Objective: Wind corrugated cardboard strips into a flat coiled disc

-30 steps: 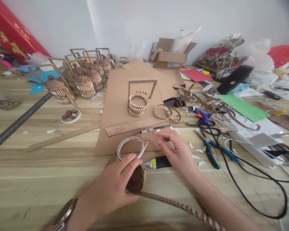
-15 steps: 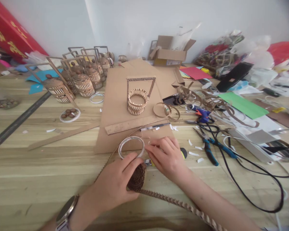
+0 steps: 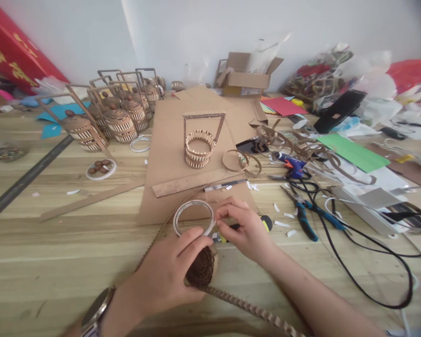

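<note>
My left hand [image 3: 171,264] is wrapped around a rolled coil of brown corrugated cardboard strip [image 3: 200,267], and a length of the strip [image 3: 245,306] trails off toward the bottom right. Its index and middle fingers rest on the near edge of a thin white roll of tape [image 3: 177,216]. Beside that roll's right edge, my right hand [image 3: 243,229] is closed in a pinch on a small white bit that looks like the tape's end. Partly hidden behind the right hand lies a yellow-and-black utility knife [image 3: 266,223]. Farther back, a small slatted basket [image 3: 198,150] with a tall square handle stands on cardboard.
Several lidded slatted baskets [image 3: 119,124] stand at the back left, near a tape ring holding brown beads [image 3: 101,169]. On the right lie pliers [image 3: 305,217], a blue glue gun [image 3: 292,164], looping black cable [image 3: 365,299] and curled brown strips [image 3: 315,149]. A pen [image 3: 224,186] lies ahead.
The coil and tape roll have shifted slightly right with my left hand, and the roll shows more fully. My right hand has curled its fingers a little more beside the roll.
</note>
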Action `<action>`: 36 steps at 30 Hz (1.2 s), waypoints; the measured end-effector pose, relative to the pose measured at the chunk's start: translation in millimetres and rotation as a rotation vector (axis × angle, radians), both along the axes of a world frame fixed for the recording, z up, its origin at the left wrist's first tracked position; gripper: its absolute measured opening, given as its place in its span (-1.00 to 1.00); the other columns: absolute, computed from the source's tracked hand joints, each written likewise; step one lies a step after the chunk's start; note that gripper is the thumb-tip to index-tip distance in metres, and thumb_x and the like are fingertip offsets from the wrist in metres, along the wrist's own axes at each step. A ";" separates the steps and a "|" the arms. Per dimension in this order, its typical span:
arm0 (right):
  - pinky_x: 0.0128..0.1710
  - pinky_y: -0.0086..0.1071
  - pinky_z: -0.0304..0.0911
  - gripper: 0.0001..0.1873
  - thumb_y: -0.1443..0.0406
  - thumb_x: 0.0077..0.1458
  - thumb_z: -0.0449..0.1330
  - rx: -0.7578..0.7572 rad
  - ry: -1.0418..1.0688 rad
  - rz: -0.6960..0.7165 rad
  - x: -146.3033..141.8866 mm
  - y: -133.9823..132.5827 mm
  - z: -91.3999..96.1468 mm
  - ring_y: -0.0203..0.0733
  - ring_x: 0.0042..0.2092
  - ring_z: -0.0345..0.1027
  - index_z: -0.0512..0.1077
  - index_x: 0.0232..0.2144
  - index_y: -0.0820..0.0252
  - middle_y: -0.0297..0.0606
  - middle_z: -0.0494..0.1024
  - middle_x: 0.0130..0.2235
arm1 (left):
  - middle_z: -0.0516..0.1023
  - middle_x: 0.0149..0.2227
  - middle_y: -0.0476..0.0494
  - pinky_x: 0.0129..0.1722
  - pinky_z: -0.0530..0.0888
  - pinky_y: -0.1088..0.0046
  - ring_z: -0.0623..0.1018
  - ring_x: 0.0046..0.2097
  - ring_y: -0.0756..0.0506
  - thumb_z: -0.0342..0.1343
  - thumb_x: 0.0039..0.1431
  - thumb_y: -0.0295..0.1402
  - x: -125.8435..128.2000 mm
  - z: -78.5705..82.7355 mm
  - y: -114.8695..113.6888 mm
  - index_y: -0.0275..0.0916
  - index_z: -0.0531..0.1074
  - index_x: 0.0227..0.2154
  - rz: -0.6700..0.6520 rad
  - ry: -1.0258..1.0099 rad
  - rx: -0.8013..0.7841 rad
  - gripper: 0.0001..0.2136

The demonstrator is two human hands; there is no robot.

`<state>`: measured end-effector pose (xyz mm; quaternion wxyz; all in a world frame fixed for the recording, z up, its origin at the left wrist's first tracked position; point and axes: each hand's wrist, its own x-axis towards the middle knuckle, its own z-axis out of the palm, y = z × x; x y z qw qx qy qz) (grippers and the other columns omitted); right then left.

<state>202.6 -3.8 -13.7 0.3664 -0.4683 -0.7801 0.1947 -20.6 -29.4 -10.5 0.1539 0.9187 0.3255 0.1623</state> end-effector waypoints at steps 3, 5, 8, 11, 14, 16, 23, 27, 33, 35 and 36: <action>-0.23 -0.34 0.23 -0.86 0.45 0.07 0.12 -0.128 0.166 0.052 -0.3 1.9 1.9 -0.19 -0.26 0.39 0.41 -0.43 0.13 -0.31 0.49 -0.34 | 0.50 0.11 -0.35 -0.16 0.62 0.20 0.64 -0.10 -0.30 0.43 -0.15 -0.22 -1.6 4.1 -1.4 -0.19 0.26 0.08 -0.014 -0.056 -0.020 -0.29; -0.26 -0.36 0.24 -0.87 0.44 0.07 0.12 -0.180 0.234 0.087 -0.4 2.8 2.9 -0.21 -0.28 0.37 0.40 -0.45 0.14 -0.31 0.47 -0.36 | 0.50 0.11 -0.33 -0.14 0.61 0.23 0.63 -0.06 -0.29 0.43 -0.16 -0.21 -2.5 6.3 -2.4 -0.17 0.24 0.08 -0.023 -0.092 -0.031 -0.28; -0.26 -0.37 0.25 -0.88 0.42 0.08 0.12 -0.245 0.296 0.136 0.4 3.3 4.2 -0.21 -0.28 0.35 0.39 -0.46 0.15 -0.30 0.45 -0.35 | 0.50 0.11 -0.30 -0.09 0.59 0.24 0.62 -0.03 -0.29 0.43 -0.17 -0.21 -3.4 8.5 -2.8 -0.15 0.24 0.08 -0.025 -0.118 -0.053 -0.27; -0.25 -0.37 0.24 -0.87 0.44 0.07 0.11 -0.246 0.294 0.159 2.1 3.6 5.2 -0.21 -0.27 0.35 0.38 -0.46 0.15 -0.30 0.44 -0.36 | 0.50 0.10 -0.28 -0.09 0.59 0.24 0.62 -0.03 -0.28 0.43 -0.17 -0.19 -3.5 9.4 -1.9 -0.14 0.25 0.07 -0.033 -0.120 -0.080 -0.28; -0.27 -0.38 0.23 -0.85 0.47 0.05 0.09 -0.191 0.254 0.159 4.1 4.2 5.6 -0.22 -0.28 0.34 0.36 -0.45 0.14 -0.31 0.44 -0.36 | 0.50 0.10 -0.28 -0.08 0.58 0.25 0.61 -0.02 -0.28 0.43 -0.17 -0.16 -2.8 8.9 -1.1 -0.15 0.27 0.07 -0.044 -0.129 -0.107 -0.28; -0.27 -0.37 0.23 -0.84 0.48 0.06 0.08 -0.144 0.211 0.157 4.7 4.2 5.3 -0.22 -0.28 0.35 0.34 -0.44 0.13 -0.31 0.44 -0.35 | 0.50 0.11 -0.28 -0.05 0.57 0.23 0.60 0.00 -0.29 0.43 -0.17 -0.13 -2.3 8.1 -0.6 -0.15 0.29 0.07 -0.046 -0.128 -0.125 -0.28; -0.06 -0.17 0.17 -0.83 0.49 0.09 0.08 0.284 -0.043 0.072 0.1 2.0 -1.1 -0.16 -0.22 0.35 0.30 -0.36 0.11 -0.30 0.45 -0.32 | 0.51 0.09 -0.33 -0.04 0.57 0.21 0.60 0.02 -0.31 0.43 -0.17 -0.08 -2.7 5.5 -0.7 -0.18 0.30 0.06 -0.036 -0.149 -0.126 -0.27; -0.21 -0.24 0.23 -0.85 0.45 0.12 0.06 0.225 0.066 -0.065 19.4 14.8 -4.2 -0.14 -0.25 0.34 0.28 -0.38 0.08 -0.30 0.43 -0.35 | 0.52 0.09 -0.28 -0.02 0.57 0.22 0.60 0.02 -0.29 0.44 -0.19 -0.08 -4.4 7.5 -8.2 -0.14 0.29 0.07 -0.058 -0.191 -0.119 -0.26; 0.03 -0.03 0.20 -0.70 0.29 0.25 0.11 0.347 -0.027 -0.245 38.4 18.8 6.6 0.04 0.02 0.30 0.38 0.04 0.04 -0.10 0.46 -0.04 | 0.50 0.11 -0.32 0.01 0.56 0.16 0.57 0.06 -0.32 0.45 -0.18 -0.16 -5.5 4.0 -2.4 -0.18 0.32 0.07 -0.019 -0.175 -0.176 -0.28; 0.10 -0.01 0.14 -0.47 0.31 0.25 0.15 0.338 -0.139 0.036 27.1 10.8 6.8 0.03 0.07 0.30 0.23 0.24 -0.07 -0.16 0.51 0.01 | 0.48 0.13 -0.36 0.03 0.54 0.12 0.55 0.08 -0.34 0.44 -0.17 -0.20 -4.8 0.4 3.6 -0.20 0.31 0.08 0.002 -0.169 -0.193 -0.29; 0.13 0.00 0.10 -0.39 0.34 0.25 0.15 0.323 -0.178 0.134 20.8 7.1 5.2 0.01 0.07 0.30 0.15 0.29 -0.11 -0.21 0.56 -0.02 | 0.47 0.15 -0.36 0.04 0.54 0.11 0.55 0.09 -0.34 0.43 -0.17 -0.24 -4.4 -1.6 5.4 -0.20 0.30 0.09 0.006 -0.167 -0.195 -0.29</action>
